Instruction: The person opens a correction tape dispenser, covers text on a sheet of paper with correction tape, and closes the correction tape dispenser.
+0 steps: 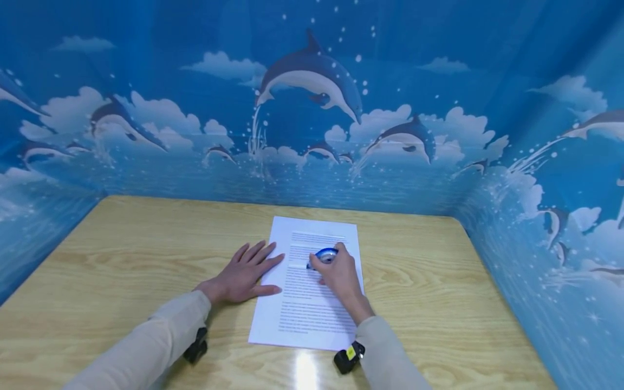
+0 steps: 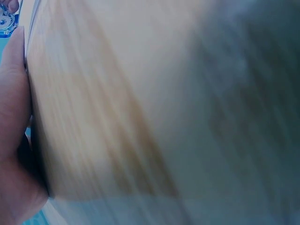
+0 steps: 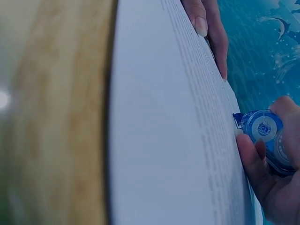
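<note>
A white sheet of printed paper (image 1: 312, 339) lies on the wooden table, its lines of text facing up. My left hand (image 1: 248, 276) rests flat with fingers spread, its fingertips and thumb on the sheet's left margin. Over the upper half of the text, my right hand (image 1: 341, 275) grips a blue correction tape dispenser (image 1: 325, 255) between thumb and fingers. Seen from the right wrist, the dispenser (image 3: 265, 126) has a clear blue case with round reels inside, and its tip meets the paper. In the left wrist view, only the edge of the left hand (image 2: 14, 108) shows.
The light wooden table (image 1: 146, 244) extends to both sides of the paper. A blue curtain (image 1: 219, 108) printed with dolphins and clouds encloses its back and sides. Black wrist cameras (image 1: 347, 358) sit below both sleeves.
</note>
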{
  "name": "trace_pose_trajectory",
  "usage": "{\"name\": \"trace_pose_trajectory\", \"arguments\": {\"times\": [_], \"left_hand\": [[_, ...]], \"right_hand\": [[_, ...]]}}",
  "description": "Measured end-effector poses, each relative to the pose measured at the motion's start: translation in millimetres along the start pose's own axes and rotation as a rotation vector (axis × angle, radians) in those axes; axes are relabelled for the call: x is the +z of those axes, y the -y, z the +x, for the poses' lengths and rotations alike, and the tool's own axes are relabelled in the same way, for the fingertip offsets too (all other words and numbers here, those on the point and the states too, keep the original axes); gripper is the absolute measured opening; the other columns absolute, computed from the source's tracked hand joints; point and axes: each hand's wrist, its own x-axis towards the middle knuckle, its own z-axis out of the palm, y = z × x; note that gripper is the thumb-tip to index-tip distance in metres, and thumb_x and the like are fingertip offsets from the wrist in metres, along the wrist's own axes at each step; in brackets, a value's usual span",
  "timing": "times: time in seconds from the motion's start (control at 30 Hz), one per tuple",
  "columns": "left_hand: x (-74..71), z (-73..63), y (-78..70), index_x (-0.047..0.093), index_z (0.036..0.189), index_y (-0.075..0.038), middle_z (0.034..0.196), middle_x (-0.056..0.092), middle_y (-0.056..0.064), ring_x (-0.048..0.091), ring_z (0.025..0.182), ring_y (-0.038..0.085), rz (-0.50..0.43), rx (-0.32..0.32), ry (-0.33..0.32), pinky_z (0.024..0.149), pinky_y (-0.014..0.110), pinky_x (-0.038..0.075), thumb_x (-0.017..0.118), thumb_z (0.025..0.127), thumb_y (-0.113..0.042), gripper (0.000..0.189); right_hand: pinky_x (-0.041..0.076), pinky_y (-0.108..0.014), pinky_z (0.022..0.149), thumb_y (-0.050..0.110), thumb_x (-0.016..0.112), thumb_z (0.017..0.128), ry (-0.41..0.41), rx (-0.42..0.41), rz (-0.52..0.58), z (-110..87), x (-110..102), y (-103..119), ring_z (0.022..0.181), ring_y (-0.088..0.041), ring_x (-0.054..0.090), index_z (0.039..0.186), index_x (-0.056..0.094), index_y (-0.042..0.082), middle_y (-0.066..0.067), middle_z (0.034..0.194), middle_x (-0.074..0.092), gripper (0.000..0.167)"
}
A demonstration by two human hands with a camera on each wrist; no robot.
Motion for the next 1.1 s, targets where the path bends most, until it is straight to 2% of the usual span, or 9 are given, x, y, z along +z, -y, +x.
{"name": "trace_pose_trajectory", "arguments": {"times": [0.3,0.4,0.67,0.97,1.1], "left_hand": [[0.4,0.5,0.4,0.028,0.152,-0.021,0.158,0.014,0.01,0.008,0.143,0.034,0.005,-0.014,0.017,0.111,0.057,0.005,0.043,0.091,-0.066,0.077],[1.0,0.1,1.2,0.031,0.151,-0.019,0.157,0.017,0.012,0.01,0.142,0.037,-0.017,0.002,-0.004,0.11,0.059,0.005,0.046,0.091,-0.064,0.077],[13.2,2.1,9.2,0.03,0.152,-0.022,0.158,0.014,0.008,0.006,0.144,0.032,-0.04,0.009,-0.032,0.111,0.055,0.0,0.041,0.09,-0.069,0.078],[11.5,1.4,8.5,0.027,0.152,-0.022,0.159,0.012,0.007,0.004,0.144,0.03,-0.044,0.005,-0.024,0.111,0.054,-0.001,0.038,0.09,-0.07,0.08],[8.6,0.5,6.4,0.029,0.152,-0.021,0.158,0.015,0.01,0.007,0.143,0.033,-0.034,0.015,-0.03,0.111,0.056,0.002,0.042,0.091,-0.067,0.078]], "right_hand": [[0.052,-0.027,0.049,0.036,0.071,0.086,-0.004,-0.007,-0.012,-0.7,-4.9,-1.3,0.047,-0.014,0.061,0.108,0.047,0.002,-0.012,0.086,0.063,0.047],[0.052,-0.027,0.047,0.034,0.072,0.085,-0.017,-0.01,-0.004,-1.2,-6.2,-2.3,0.046,-0.014,0.061,0.105,0.047,0.001,-0.014,0.086,0.064,0.046],[0.052,-0.027,0.048,0.033,0.072,0.085,-0.032,0.002,-0.013,-2.5,-12.2,-6.2,0.046,-0.014,0.061,0.107,0.048,0.001,-0.013,0.086,0.064,0.046],[0.053,-0.029,0.048,0.034,0.072,0.086,-0.012,0.01,0.014,-2.9,-18.8,-11.2,0.049,-0.017,0.063,0.108,0.048,0.003,-0.011,0.086,0.064,0.045],[0.053,-0.03,0.048,0.034,0.072,0.086,-0.008,0.014,0.015,-3.3,-20.9,-13.7,0.049,-0.017,0.063,0.108,0.048,0.003,-0.011,0.086,0.064,0.045]]}}
